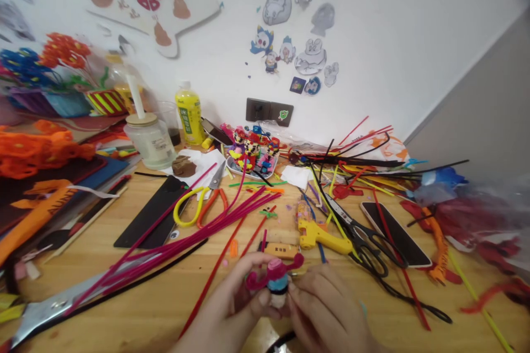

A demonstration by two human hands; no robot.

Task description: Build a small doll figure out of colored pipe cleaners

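A small pipe-cleaner figure (276,282) with a pink top, blue band and cream base is held low in the middle of the view. My left hand (232,303) grips it from the left, thumb and fingers closed around its body. From the right, my right hand (327,309) pinches its side with closed fingertips. A pink pipe-cleaner loop sticks out of the figure to the left and another to the upper right. Both hands hover just above the wooden table (174,298).
A bundle of magenta pipe cleaners (182,237) lies to the left, a yellow glue gun (321,237), black scissors (360,237) and a phone (395,231) to the right. Yellow-and-orange-handled scissors (199,204), a jar (149,140), a yellow bottle (189,113) and finished figures (252,151) stand behind.
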